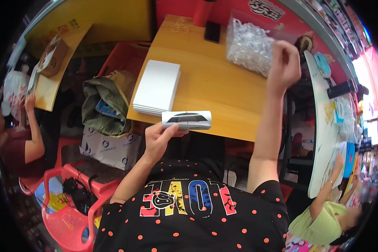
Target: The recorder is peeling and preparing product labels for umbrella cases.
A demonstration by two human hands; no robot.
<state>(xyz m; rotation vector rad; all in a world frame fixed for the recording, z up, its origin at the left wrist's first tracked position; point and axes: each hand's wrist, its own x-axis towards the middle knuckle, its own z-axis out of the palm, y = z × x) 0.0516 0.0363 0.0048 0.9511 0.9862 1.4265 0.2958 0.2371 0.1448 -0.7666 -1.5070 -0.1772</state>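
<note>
Left hand (157,140) pinches umbrella-print card (187,120) by its near-left part. Card's at the bench's (214,94) near edge, long axis left-right, near the white stack (157,86). Right hand (286,65) well apart, far right, fingers curled, just beside clear bin (244,65); can't tell if it holds anything.

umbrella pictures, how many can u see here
1: the dark umbrella picture on the printed item held in the left hand, at the wooden table's near edge. More may be hidden within the white stack.
</note>
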